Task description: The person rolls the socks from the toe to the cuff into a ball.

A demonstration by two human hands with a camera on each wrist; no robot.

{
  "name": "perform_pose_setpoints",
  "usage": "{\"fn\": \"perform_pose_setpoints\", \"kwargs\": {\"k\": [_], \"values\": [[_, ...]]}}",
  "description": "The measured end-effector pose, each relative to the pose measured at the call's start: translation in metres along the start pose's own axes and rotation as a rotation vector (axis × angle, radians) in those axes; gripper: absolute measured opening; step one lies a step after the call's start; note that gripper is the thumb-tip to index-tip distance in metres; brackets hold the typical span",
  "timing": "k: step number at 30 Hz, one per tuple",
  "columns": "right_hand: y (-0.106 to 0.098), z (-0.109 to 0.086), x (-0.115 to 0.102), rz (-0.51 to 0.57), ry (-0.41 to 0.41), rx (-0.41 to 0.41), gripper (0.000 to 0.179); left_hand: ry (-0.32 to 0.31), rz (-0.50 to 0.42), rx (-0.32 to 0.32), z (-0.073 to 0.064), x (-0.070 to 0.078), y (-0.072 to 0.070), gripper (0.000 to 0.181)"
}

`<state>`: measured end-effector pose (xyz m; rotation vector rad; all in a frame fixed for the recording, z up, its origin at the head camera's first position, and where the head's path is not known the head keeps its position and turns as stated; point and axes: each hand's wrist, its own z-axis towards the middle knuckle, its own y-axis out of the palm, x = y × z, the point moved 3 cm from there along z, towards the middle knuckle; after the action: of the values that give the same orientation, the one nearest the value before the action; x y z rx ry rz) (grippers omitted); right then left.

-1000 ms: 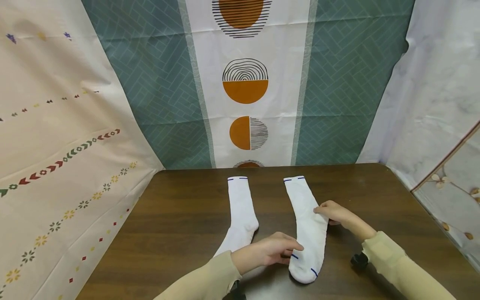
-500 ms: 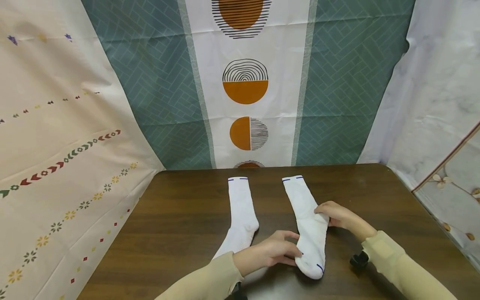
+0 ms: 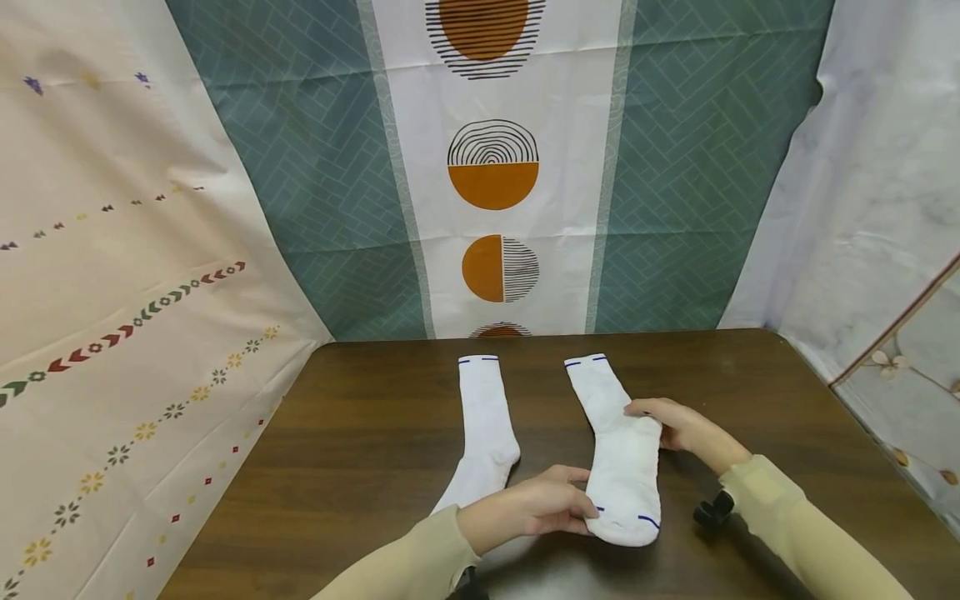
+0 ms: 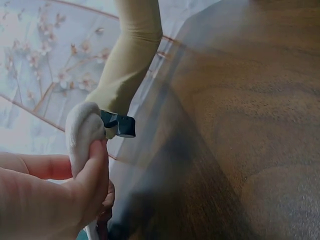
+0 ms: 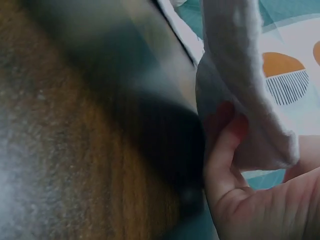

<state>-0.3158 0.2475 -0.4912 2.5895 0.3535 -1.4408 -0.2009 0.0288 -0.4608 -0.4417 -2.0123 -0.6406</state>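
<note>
A white sock (image 3: 626, 467) with dark blue lines at its cuff and toe lies toward the right of the table in the head view. My left hand (image 3: 536, 504) pinches its toe end between thumb and fingers; the left wrist view shows the bent sock edge (image 4: 82, 127) there. At the heel, my right hand (image 3: 682, 429) grips the sock's right side, its thumb on top. Other fingers curl beneath the fabric in the right wrist view. A second white sock (image 3: 483, 417) lies to the left, its foot partly hidden behind my left hand and forearm.
A dark wooden table (image 3: 360, 450) bears both socks. Behind it hangs a green and white patterned cloth (image 3: 502, 192). A cream cloth (image 3: 165, 317) borders the left side and a pale floral cloth (image 3: 862, 208) the right. A black wrist device (image 3: 714, 508) hangs under the right sleeve.
The toe end of the right-hand sock has swung right and tipped up, and its foot now lies broader to view. Both hands keep their hold. The left sock has not moved.
</note>
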Motion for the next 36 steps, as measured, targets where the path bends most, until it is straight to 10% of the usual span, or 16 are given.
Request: {"fn": "perform_pose_setpoints", "kwargs": {"k": [9,26,36], "values": [[0.001,0.008,0.007,0.072,0.085,-0.134,0.051,-0.026,0.007,-0.078,-0.008,-0.003,-0.001,0.062],[0.001,0.024,-0.013,0.045,-0.043,-0.044,0.046,-0.111,0.081,-0.201,-0.023,-0.008,-0.008,0.056],[0.008,0.03,-0.021,-0.162,-0.1,-0.013,0.04,-0.145,0.123,-0.262,-0.031,-0.009,-0.014,0.049]]}}
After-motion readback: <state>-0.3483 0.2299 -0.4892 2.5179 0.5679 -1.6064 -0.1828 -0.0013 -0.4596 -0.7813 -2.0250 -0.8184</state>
